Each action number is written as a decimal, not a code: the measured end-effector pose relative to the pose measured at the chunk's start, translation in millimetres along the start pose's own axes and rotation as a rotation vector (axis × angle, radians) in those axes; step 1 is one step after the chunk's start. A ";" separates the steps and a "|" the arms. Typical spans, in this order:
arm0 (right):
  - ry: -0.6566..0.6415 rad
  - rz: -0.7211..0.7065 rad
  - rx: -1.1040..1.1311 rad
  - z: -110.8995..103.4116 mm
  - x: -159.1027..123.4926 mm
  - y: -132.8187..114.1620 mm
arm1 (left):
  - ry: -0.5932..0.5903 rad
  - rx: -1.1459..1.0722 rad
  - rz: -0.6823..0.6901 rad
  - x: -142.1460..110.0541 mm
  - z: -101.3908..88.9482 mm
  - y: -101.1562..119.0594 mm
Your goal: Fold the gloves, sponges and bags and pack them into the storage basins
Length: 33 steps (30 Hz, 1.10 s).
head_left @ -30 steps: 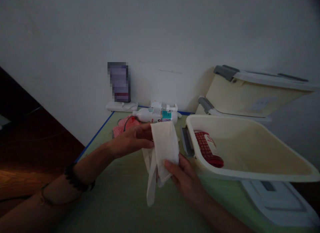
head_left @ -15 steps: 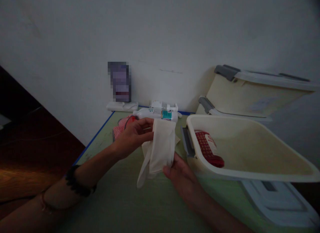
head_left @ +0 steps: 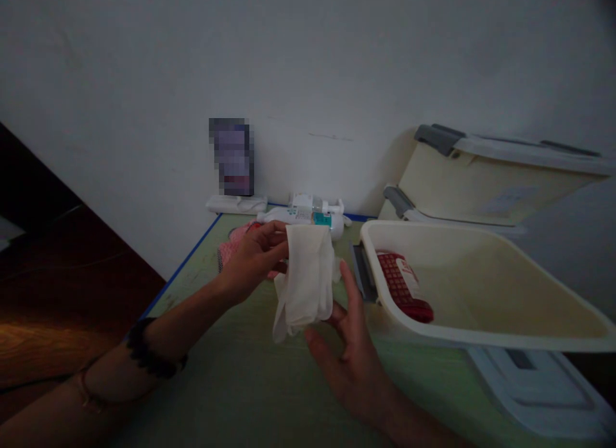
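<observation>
A folded white cloth [head_left: 308, 275], thin and soft, hangs over the green table with loose strip-like ends at its lower left. My left hand [head_left: 260, 255] pinches its upper left edge, the fingertips partly hidden by the fabric. At the lower right of the cloth is my right hand [head_left: 351, 352], its thumb and index finger spread wide apart. The right thumb tip lies by the bottom edge, and another fingertip is close to or touching the fabric. Behind the left hand lies a red-and-white patterned cloth [head_left: 231, 246], partly covered.
White bottles [head_left: 332, 223] lie against the wall. A pixelated upright screen [head_left: 235, 156] stands on a white base [head_left: 235, 205]. To the right, an open cream bin [head_left: 481, 339] holds a red checked packet [head_left: 404, 286]. Its raised lid [head_left: 471, 178] is behind, and a grey-white panel [head_left: 543, 390] is below.
The white cloth has shifted slightly left and its loose strip hangs shorter. My right thumb has come off its front, and the right fingers have spread. The left hand keeps its hold.
</observation>
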State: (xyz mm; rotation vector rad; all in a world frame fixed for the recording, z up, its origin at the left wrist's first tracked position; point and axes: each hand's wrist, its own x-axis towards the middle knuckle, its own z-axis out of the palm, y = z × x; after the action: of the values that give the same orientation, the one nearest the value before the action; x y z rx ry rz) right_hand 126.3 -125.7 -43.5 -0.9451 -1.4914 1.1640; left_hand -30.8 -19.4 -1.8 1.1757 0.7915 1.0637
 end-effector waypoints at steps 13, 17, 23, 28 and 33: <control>0.121 -0.185 -0.422 -6.9 13.0 1.3 | 0.084 0.122 -0.013 -3.4 5.0 6.6; 0.111 -0.162 -0.368 -7.4 9.9 1.7 | 0.069 0.134 -0.042 -2.0 3.6 5.3; 0.059 -0.177 -0.177 -4.9 5.6 0.6 | 0.122 0.117 -0.067 -2.1 6.3 4.3; 0.034 -0.119 -0.124 -4.2 5.8 -2.4 | 0.120 0.055 -0.033 -2.8 7.4 7.6; 0.085 -0.062 -0.196 -5.3 7.1 0.4 | 0.136 0.035 -0.064 -2.8 5.3 9.8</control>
State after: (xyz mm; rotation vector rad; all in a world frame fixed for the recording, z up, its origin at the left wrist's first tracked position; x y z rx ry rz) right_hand 130.0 -117.8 -41.9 -1.0591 -1.5747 0.9342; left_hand -29.1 -23.5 8.9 1.1091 0.9506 1.0890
